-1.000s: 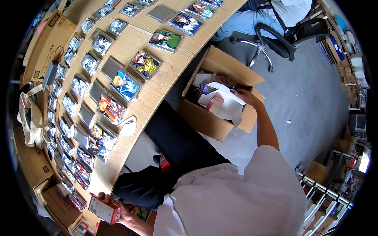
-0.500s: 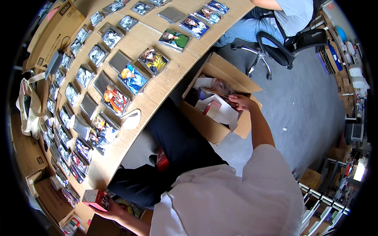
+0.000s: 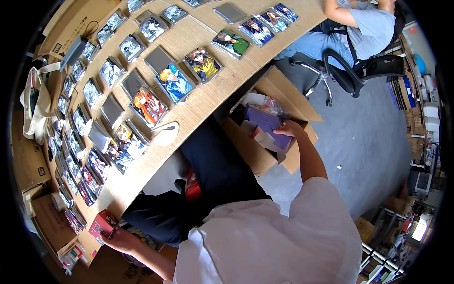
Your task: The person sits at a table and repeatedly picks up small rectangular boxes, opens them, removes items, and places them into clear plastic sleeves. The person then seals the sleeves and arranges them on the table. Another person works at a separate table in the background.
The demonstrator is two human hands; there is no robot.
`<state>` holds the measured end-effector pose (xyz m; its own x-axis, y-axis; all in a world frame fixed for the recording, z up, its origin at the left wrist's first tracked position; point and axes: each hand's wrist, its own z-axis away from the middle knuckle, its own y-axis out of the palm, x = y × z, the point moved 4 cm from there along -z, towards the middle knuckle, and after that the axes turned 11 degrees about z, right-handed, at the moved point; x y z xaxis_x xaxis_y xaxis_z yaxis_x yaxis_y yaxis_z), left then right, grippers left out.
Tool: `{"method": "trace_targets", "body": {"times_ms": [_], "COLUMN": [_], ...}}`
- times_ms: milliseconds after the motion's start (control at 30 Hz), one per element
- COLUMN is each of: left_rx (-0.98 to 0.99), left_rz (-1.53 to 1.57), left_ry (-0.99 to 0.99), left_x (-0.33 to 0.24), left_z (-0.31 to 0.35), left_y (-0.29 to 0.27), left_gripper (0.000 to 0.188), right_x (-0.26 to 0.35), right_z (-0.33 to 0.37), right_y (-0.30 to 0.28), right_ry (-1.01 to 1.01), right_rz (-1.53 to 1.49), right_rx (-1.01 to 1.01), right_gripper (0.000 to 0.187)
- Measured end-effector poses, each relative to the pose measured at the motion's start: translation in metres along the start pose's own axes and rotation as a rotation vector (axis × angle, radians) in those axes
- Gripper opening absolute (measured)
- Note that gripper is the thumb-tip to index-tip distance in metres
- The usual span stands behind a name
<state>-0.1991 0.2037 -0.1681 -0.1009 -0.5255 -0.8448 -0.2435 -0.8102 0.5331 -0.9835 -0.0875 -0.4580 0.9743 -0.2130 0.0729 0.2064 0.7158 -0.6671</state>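
My left hand [image 3: 119, 240] is closed around a small red printed box [image 3: 103, 224] beside the near-left corner of the table. On the right, my right hand [image 3: 292, 128] reaches into an open cardboard carton [image 3: 295, 106], its fingers closed on the edge of a flat purple card sheet [image 3: 266, 124]. Under and around that sheet lie white paper or card pieces [image 3: 267, 141] and crumpled clear plastic [image 3: 274, 106]. Rows of plastic-sleeved picture cards [image 3: 175, 83] in stacks cover the wooden table [image 3: 208, 102]; grey backs show on several.
A white loop-shaped object [image 3: 166, 134] lies at the table's near edge. Beyond the carton, a person in a light shirt [image 3: 376, 31] sits on a black office chair [image 3: 340, 71]. A cream tote bag [image 3: 35, 106] hangs at the left. Loaded shelves [image 3: 418, 118] stand at the right.
The red box in my left hand has tilted, showing a different face. In the carton, the purple sheet now lies exposed under my right hand where white pieces were. The view has shifted slightly.
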Motion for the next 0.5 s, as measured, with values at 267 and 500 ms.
{"method": "trace_targets", "body": {"times_ms": [267, 500], "left_rx": [-0.083, -0.285], "left_rz": [-0.605, -0.804], "left_ry": [0.382, 0.252], "left_x": [-0.008, -0.019], "left_z": [0.005, 0.038], "left_y": [-0.013, 0.038], "left_gripper": [0.044, 0.063], "right_x": [0.013, -0.012], "right_z": [0.088, 0.100], "right_y": [-0.049, -0.043], "right_ry": [0.097, 0.067], "right_rz": [0.035, -0.134], "right_rx": [-0.593, -0.790], "right_gripper": [0.060, 0.040]}}
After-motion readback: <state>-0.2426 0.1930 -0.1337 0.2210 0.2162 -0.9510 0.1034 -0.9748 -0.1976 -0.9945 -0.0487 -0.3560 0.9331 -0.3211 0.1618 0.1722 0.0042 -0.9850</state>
